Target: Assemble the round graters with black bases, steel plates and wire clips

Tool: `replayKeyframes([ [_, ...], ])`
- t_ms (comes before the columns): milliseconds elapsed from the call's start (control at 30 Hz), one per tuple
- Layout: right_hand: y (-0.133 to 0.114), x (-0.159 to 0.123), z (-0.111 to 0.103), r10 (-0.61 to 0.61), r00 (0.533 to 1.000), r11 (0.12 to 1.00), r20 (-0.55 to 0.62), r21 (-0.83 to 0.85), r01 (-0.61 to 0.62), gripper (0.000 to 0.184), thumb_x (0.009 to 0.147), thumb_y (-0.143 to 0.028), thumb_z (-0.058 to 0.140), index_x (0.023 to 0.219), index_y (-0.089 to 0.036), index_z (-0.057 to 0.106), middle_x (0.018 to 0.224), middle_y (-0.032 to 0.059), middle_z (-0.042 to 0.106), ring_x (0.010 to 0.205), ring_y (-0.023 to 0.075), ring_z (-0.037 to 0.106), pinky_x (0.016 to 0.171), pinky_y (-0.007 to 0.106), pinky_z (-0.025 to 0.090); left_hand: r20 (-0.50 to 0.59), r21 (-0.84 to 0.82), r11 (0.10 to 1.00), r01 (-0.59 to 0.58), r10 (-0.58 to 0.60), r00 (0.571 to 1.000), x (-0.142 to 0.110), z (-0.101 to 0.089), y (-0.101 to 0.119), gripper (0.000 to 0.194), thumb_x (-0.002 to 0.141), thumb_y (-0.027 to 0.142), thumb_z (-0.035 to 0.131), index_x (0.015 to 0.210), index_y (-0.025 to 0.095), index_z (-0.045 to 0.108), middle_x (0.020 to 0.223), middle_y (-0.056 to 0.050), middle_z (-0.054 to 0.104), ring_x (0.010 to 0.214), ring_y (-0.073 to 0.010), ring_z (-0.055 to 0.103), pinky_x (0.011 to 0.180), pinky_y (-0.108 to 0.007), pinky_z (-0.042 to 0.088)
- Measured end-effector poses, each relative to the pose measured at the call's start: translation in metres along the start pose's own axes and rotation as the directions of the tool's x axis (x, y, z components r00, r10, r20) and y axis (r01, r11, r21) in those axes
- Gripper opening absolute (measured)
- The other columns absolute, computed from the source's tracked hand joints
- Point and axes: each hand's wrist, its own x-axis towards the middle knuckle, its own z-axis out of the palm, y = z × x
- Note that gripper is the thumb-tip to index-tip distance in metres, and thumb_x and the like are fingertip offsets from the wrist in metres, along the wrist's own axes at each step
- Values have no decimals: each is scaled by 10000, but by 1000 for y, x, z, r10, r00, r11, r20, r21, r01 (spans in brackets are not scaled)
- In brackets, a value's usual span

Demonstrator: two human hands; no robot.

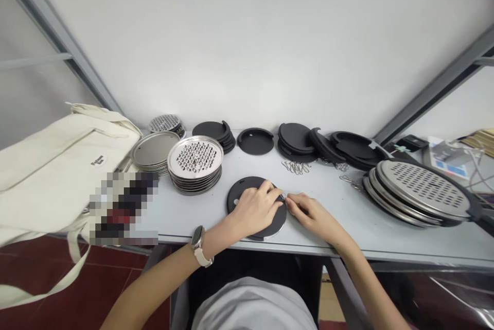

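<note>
A black round holder (247,186) lies flat on the table in front of me, with a strip of silvery metal showing along its lower right rim. My left hand (257,208) rests on the holder with bent fingers, its thumb and forefinger reaching toward the right rim. At that rim my right hand (309,212) is closed in a pinch on a small metal wire clip (283,197), mostly hidden by the fingertips. Loose wire clips (296,167) lie in a heap behind.
Metal grater discs (196,157) and plain metal discs (154,150) are stacked at left, beside a cream tote bag (57,165). More black holders (295,137) line the wall. At right stands a pile of grater discs in black holders (420,188). The table's front edge is close.
</note>
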Motion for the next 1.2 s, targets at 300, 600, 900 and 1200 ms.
replayKeyframes([
  [300,2,-2,-2,-10,1000,999,13,40,9,359,970,-354,313,656,-203,399,609,-19,453,609,148,452,635,278,389,-18,-6,1000,13,-13,1000,0,1,0,288,940,362,405,1154,230,544,1016,-43,540,807,-178,607,693,-307,496],
  [600,3,-2,-3,7,999,999,38,39,-8,366,974,-372,301,664,-202,397,627,-17,455,629,153,461,660,287,397,11,27,1000,13,-13,1000,0,-3,2,271,933,357,404,1138,241,539,1012,-43,506,720,-157,583,647,-301,492],
  [900,5,-3,-1,2,1000,999,16,45,-3,378,967,-379,315,646,-202,413,610,-13,473,605,154,452,634,289,399,-67,-17,1000,0,-2,998,1,-4,4,275,898,320,469,1152,252,548,1036,-55,463,914,-187,533,759,-315,481],
  [1200,3,-3,-3,0,1000,999,27,52,-1,366,971,-368,316,664,-198,422,625,-17,471,606,149,453,647,284,393,-62,-87,995,-53,47,997,1,-4,3,244,923,268,440,1126,232,571,1037,-36,554,958,-188,488,817,-319,448],
])
